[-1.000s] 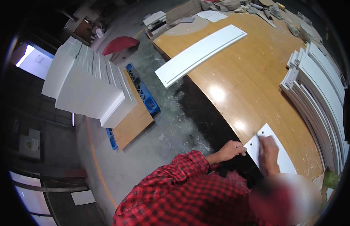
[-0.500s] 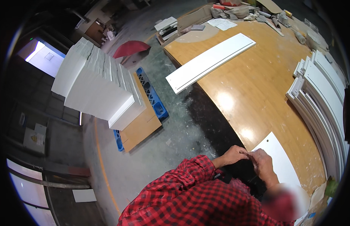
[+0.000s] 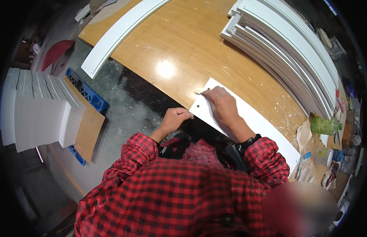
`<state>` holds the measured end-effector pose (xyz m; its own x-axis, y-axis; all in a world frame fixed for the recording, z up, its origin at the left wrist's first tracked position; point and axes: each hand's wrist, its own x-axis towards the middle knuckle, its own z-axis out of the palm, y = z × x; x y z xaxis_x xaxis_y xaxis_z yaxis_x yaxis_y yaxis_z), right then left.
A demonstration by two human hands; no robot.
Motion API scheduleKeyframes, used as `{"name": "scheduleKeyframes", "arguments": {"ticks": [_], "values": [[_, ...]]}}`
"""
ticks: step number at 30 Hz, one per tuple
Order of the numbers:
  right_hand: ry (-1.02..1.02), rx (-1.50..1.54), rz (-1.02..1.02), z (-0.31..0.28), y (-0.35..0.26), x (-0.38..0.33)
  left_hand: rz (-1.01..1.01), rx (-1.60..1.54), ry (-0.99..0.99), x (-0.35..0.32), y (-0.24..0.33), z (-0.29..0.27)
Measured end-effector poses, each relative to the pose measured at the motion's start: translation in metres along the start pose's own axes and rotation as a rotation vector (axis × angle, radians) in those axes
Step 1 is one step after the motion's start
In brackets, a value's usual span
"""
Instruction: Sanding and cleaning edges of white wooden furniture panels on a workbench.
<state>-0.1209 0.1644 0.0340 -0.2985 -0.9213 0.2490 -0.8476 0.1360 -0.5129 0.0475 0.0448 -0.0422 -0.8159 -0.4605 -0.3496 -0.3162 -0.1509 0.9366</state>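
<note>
A white board (image 3: 246,114) with small dark holes near its end lies along the table's near edge. My right hand (image 3: 223,104) is over this end, fingers closed, beside the far hole. A small thin dark piece pokes out from its fingertips; its kind is too small to tell. My left hand (image 3: 175,119) is at the board's near corner, thumb and fingers pinched together. Whatever those fingers hold, if anything, does not show. The other end of the board reaches past my right sleeve.
The wooden table (image 3: 160,43) carries another white board (image 3: 112,39) jutting over its left edge and a stack of white boards (image 3: 282,51) on the right. A green bottle (image 3: 324,125) stands by clutter. Left on the floor, white panels (image 3: 37,114) sit on a blue pallet (image 3: 87,90).
The view has swung to the right. My hands, together at the board's corner before, have parted: the right has moved over the board's end, the left stays by the near corner.
</note>
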Motion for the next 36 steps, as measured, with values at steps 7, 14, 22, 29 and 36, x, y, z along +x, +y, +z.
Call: {"name": "scheduleKeyframes", "arguments": {"ticks": [7, 14, 22, 29, 36], "values": [[-0.159, 0.057, -0.062, -0.013, 0.000, -0.017, -0.081, -0.059, 0.050, 0.000, 0.024, -0.026], [0.047, 0.056, 0.311, -0.032, 0.028, -0.052, 0.294, 0.351, 0.019, 0.037, 0.092, -0.039], [0.573, -0.360, 1.128, -0.113, 0.071, -0.269, 0.754, 0.817, -0.346, 0.098, 0.088, 0.017], [0.545, -0.690, 1.067, -0.057, 0.021, -0.274, 0.772, 0.674, -0.528, 0.132, 0.086, 0.041], [0.320, -0.202, 0.624, 0.020, -0.032, -0.122, 0.983, 0.741, -0.603, 0.153, 0.088, 0.047]]}}
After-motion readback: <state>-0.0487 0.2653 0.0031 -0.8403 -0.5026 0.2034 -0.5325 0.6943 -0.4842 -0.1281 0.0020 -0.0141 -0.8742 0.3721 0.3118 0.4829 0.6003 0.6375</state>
